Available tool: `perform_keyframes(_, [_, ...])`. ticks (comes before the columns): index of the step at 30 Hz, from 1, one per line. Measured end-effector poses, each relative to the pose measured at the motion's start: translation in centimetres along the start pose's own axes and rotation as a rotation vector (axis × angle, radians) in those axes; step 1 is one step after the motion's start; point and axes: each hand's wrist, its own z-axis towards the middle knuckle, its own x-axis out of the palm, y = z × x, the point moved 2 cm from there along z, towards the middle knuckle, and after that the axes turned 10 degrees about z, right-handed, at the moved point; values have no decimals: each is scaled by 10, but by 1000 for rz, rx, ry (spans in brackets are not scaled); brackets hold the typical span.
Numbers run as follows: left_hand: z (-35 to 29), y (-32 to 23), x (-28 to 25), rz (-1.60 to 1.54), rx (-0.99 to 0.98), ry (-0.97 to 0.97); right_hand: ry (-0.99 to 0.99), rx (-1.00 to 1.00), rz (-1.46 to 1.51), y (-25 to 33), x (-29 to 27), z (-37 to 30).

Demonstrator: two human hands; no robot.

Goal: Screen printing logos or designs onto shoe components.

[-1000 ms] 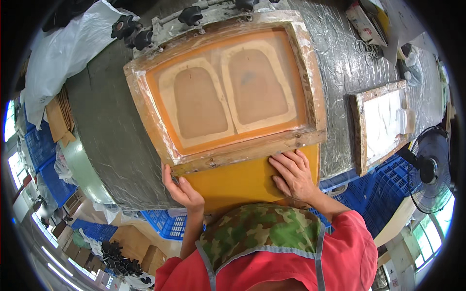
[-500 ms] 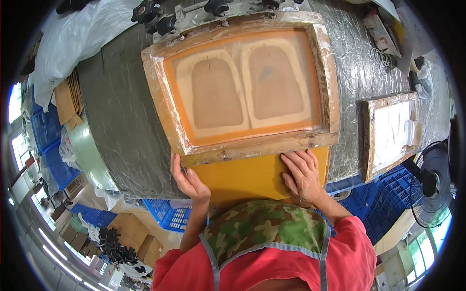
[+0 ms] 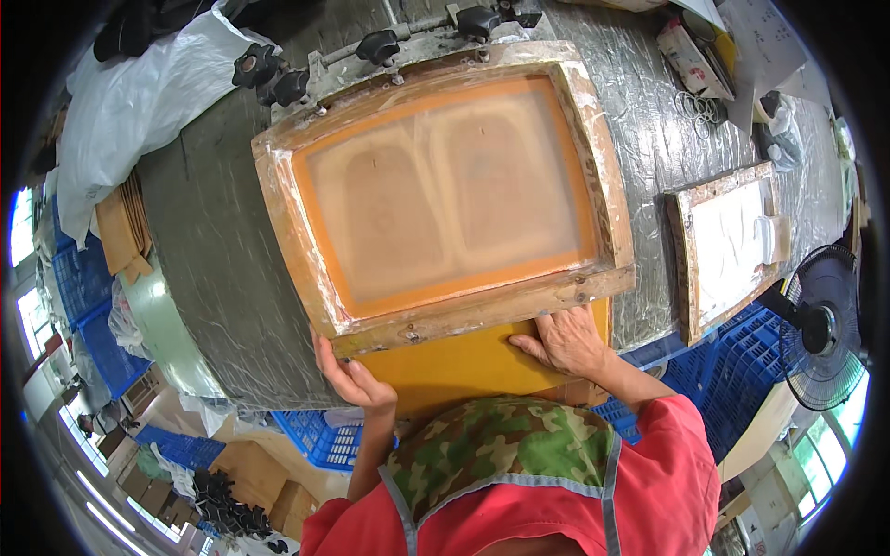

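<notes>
A wooden screen printing frame (image 3: 482, 310) with orange-edged translucent mesh lies in front of me, its near rail raised off a yellow board (image 3: 445, 366). Through the mesh two pale rounded shapes (image 3: 394, 208) show, blurred. My left hand (image 3: 357, 378) grips the near left corner of the frame, some fingers hidden behind the wood. Under the near rail, toward its right end, the fingers of my right hand (image 3: 570, 341) are hooked, with the tips hidden. The right thumb sticks out over the yellow board.
Black knobs (image 3: 378, 46) and a metal clamp bar hold the frame's far side. A smaller wooden frame (image 3: 686, 269) lies to the right, near a black fan (image 3: 818, 329). White plastic sheeting (image 3: 139, 102) covers the far left. Blue crates (image 3: 324, 437) stand below the table edge.
The frame's near rail has come up toward me, and the shapes under the mesh have blurred. My right fingers have slid beneath the rail. My view has shifted slightly.
</notes>
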Motion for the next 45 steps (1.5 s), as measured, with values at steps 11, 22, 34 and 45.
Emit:
perform_keyframes(11, [-1,1,-1,-1,-19,22,199,189,89,0,3,3])
perform_keyframes(22, [-4,4,-4,50,-24,69,18,23,-3,-3,4,-2])
perform_keyframes(34, [7,-5,1,28,-58,80,-235,-134,318,2,-14,-13])
perform_keyframes(45, [14,-10,2,94,-2,98,-205,-85,232,6,-13,-9])
